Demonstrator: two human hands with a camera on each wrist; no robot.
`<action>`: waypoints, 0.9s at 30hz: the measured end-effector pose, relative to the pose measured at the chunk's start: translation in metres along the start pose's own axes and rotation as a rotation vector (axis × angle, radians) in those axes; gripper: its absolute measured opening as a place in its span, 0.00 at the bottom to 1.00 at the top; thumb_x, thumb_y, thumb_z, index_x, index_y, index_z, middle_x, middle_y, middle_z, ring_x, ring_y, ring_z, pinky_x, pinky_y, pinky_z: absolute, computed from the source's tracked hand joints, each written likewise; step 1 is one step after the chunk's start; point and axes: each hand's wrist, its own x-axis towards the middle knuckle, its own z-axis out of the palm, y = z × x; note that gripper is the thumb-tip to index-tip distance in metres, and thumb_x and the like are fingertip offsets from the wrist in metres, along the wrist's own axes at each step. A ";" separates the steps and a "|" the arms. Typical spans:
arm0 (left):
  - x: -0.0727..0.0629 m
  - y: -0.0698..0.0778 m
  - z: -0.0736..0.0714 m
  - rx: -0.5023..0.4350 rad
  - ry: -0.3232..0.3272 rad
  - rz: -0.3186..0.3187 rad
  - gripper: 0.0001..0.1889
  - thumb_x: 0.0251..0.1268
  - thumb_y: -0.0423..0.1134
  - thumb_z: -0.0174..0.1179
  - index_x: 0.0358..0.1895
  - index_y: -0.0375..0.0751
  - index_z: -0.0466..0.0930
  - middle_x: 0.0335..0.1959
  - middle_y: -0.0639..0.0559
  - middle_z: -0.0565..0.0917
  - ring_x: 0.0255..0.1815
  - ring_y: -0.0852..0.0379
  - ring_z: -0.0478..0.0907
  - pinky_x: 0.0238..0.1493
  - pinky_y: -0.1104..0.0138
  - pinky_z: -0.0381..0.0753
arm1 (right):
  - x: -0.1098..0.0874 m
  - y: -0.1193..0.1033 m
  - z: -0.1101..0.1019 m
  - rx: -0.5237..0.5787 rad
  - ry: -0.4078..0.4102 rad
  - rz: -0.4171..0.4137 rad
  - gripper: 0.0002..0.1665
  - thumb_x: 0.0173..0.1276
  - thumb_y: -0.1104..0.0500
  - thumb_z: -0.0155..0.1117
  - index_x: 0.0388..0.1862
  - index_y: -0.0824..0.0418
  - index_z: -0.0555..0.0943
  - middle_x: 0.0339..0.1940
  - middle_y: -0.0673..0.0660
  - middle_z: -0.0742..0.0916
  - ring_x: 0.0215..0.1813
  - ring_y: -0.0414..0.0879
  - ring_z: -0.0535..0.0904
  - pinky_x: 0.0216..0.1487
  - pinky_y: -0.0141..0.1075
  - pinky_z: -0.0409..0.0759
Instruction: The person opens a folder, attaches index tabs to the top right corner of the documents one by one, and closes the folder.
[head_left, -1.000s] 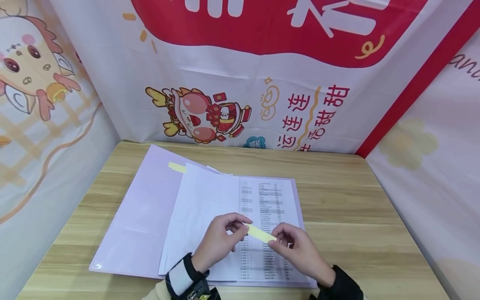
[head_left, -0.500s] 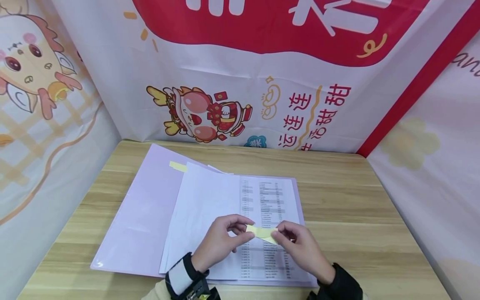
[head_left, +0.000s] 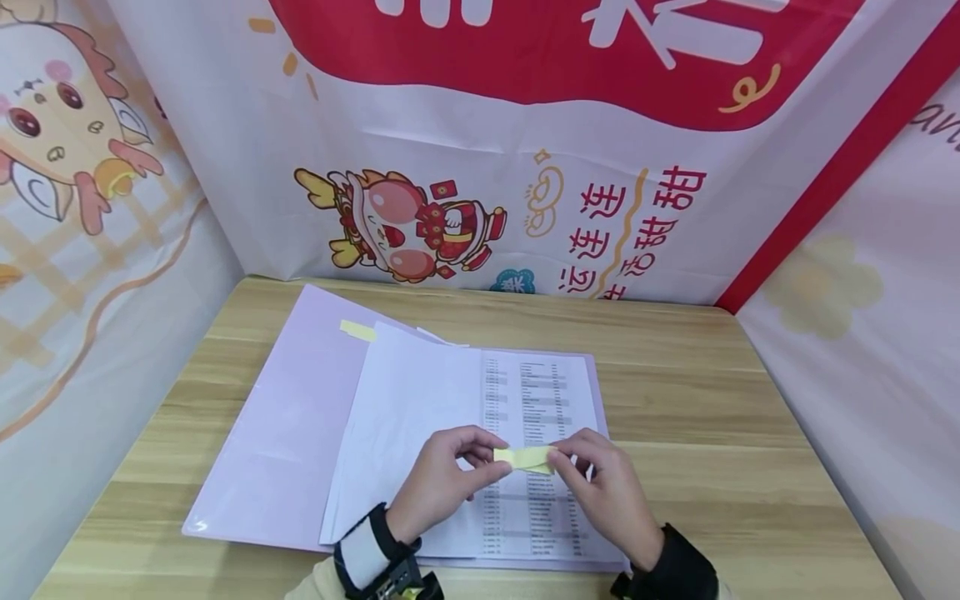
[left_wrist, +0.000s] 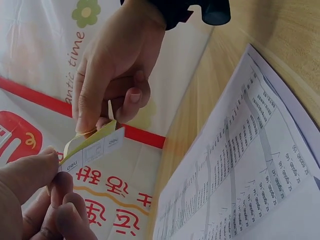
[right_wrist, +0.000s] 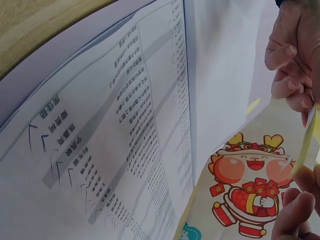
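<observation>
A thin pad of yellow sticky notes (head_left: 517, 458) is held above the open folder's printed page (head_left: 525, 525). My left hand (head_left: 442, 475) pinches its left end between thumb and fingers. At the other end, my right hand (head_left: 611, 492) pinches the top yellow strip, which bends away from the pad. In the left wrist view, the pad's white printed back (left_wrist: 95, 152) faces the camera, and the strip bows above it. The right wrist view shows only part of the yellow strip (right_wrist: 304, 145), at its right edge.
The purple folder (head_left: 262, 450) lies open on the wooden table (head_left: 697, 400), its loose white sheets (head_left: 405, 417) turned left. A yellow sticky tab (head_left: 357, 331) projects from them near the top. Printed cloth (head_left: 420, 125) hangs behind and at both sides.
The strip first lay straight between my hands, slanting down to the right. My right hand has risen slightly, and the top strip's right end now lifts off the pad. The left hand barely moved.
</observation>
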 end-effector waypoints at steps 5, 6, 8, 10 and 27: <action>0.000 -0.001 0.001 0.022 0.015 0.021 0.16 0.57 0.51 0.70 0.45 0.47 0.85 0.30 0.57 0.83 0.31 0.59 0.78 0.22 0.68 0.80 | 0.000 -0.003 -0.002 0.007 0.001 -0.015 0.04 0.68 0.56 0.66 0.33 0.47 0.85 0.26 0.40 0.79 0.25 0.33 0.70 0.25 0.29 0.73; 0.000 -0.001 0.001 0.029 0.017 0.023 0.16 0.57 0.51 0.70 0.45 0.48 0.85 0.30 0.58 0.83 0.31 0.59 0.78 0.24 0.68 0.80 | 0.000 -0.004 -0.002 0.008 -0.005 -0.018 0.04 0.68 0.56 0.66 0.32 0.47 0.85 0.26 0.40 0.79 0.25 0.33 0.70 0.25 0.28 0.72; 0.000 0.000 0.002 0.043 0.020 0.028 0.16 0.56 0.52 0.70 0.44 0.50 0.85 0.31 0.59 0.83 0.31 0.60 0.78 0.29 0.69 0.80 | 0.000 -0.007 -0.004 0.009 -0.016 -0.024 0.05 0.69 0.56 0.65 0.32 0.47 0.84 0.25 0.40 0.79 0.26 0.33 0.70 0.26 0.28 0.72; 0.000 0.000 0.003 0.050 0.015 0.032 0.15 0.57 0.52 0.70 0.44 0.52 0.84 0.31 0.60 0.84 0.32 0.60 0.79 0.33 0.69 0.79 | 0.001 -0.009 -0.005 0.019 -0.030 -0.026 0.06 0.70 0.56 0.63 0.32 0.47 0.83 0.26 0.40 0.79 0.26 0.34 0.71 0.26 0.28 0.71; 0.013 -0.006 -0.001 -0.090 -0.231 -0.033 0.21 0.78 0.33 0.45 0.66 0.56 0.75 0.42 0.50 0.84 0.22 0.55 0.75 0.22 0.60 0.82 | -0.005 -0.030 -0.013 0.176 -0.163 -0.100 0.10 0.75 0.55 0.55 0.32 0.47 0.78 0.23 0.45 0.76 0.23 0.33 0.67 0.24 0.29 0.68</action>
